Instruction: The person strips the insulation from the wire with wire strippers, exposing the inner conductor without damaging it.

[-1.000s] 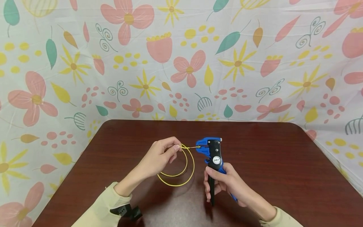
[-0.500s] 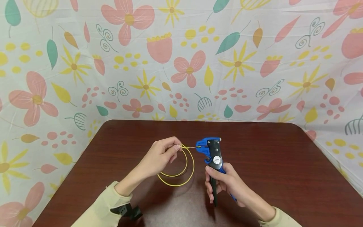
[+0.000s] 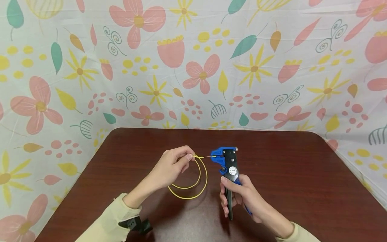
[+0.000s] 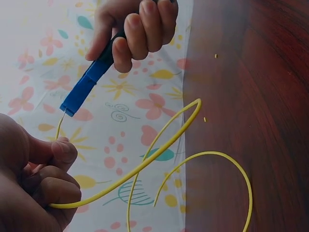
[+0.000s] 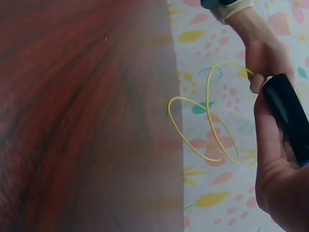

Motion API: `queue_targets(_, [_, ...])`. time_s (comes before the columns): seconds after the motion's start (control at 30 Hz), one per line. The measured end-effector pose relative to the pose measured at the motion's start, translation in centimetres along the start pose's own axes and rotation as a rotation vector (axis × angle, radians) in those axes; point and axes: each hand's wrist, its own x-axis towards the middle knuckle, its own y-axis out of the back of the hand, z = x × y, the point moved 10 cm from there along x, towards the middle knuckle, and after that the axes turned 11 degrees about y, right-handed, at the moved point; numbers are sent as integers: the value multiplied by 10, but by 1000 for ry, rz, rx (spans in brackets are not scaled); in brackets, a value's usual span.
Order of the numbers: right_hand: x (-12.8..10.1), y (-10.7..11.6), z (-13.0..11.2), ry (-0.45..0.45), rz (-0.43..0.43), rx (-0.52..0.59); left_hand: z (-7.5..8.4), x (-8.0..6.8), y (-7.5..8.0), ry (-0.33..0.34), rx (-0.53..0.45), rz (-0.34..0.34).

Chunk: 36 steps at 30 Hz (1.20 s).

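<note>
The left hand (image 3: 170,166) pinches a looped yellow wire (image 3: 193,188) above the dark wooden table (image 3: 302,174), with the wire's bare tip inside the blue head of the wire stripper (image 3: 227,164). The right hand (image 3: 242,198) grips the stripper's handles, fingers curled tightly around them, holding the tool upright just right of the loop.

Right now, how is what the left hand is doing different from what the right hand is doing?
The left hand pinches the thin yellow wire between thumb and fingertips; the right hand wraps its whole fist round the handles of the blue wire stripper. The wire is bendy and looped; the stripper is stiff and stands upright. Both hands hold something above the dark wooden table, and the wire's end meets the stripper's head.
</note>
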Motion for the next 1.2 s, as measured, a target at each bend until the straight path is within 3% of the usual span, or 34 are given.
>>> queue_targets(0.2, [-3,2,-1,-13,-11,124,-3,0,4,5,13,17])
queue_targets(0.4, [-11,31,-13,14,97,23,-19,-4,19,69,-2,53])
queue_targets(0.53, [-16,39,-11,-24,102,-23,-25,-3,18,78,-3,28])
queue_targets(0.73, [-18,43,-8,-46,100,-63,-33,-4,21,112,-14,46])
queue_targets(1.2, [-30,81,7,-277,250,-97,-38,-5,25,152,-28,41])
